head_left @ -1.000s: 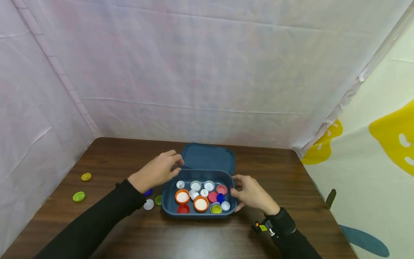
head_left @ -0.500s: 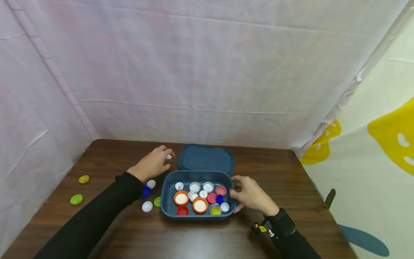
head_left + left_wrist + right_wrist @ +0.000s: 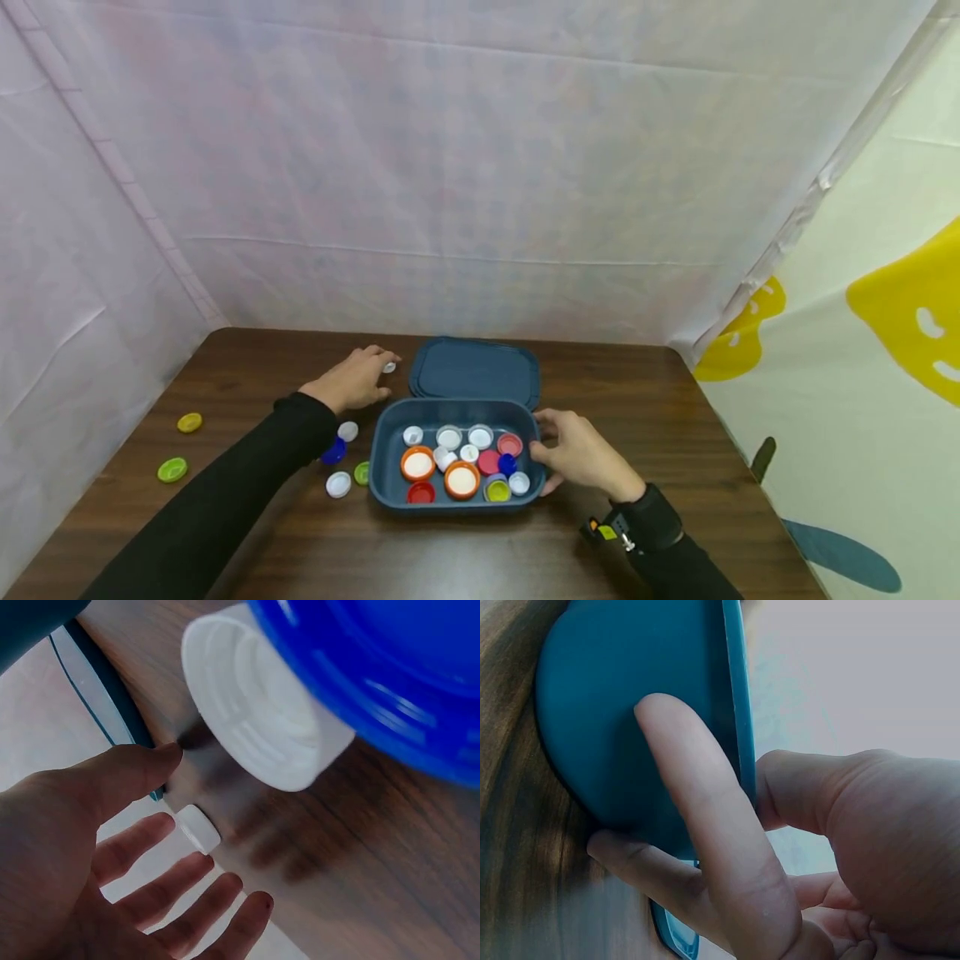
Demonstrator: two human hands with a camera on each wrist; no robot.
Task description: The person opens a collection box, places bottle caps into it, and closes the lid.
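My left hand [image 3: 352, 380] reaches over the table's far left part, thumb and fingers apart. Its index fingertip lies right at a small white bottle cap [image 3: 389, 367], seen also as the white cap [image 3: 198, 829] in the left wrist view. My right hand [image 3: 587, 450] grips the right end of a dark blue plastic food container [image 3: 465, 408]. In the right wrist view, its thumb hooks over the rim while fingers [image 3: 705, 795] press the outer wall. Inside the container lie several bottle caps, white, red, pink, blue, yellow and orange-rimmed [image 3: 462, 479].
The container's lid [image 3: 476, 367] lies flat behind it. Left of the container are white [image 3: 338, 484], blue [image 3: 333, 451] and green [image 3: 362, 473] caps. Farther left lie a yellow cap [image 3: 190, 422] and a green cap [image 3: 172, 469]. White cloth [image 3: 450, 167] hangs behind the table.
My left hand has moved from over the container's far left corner leftward to the small white cap, then lowered beside it. The right hand keeps its grip on the container.
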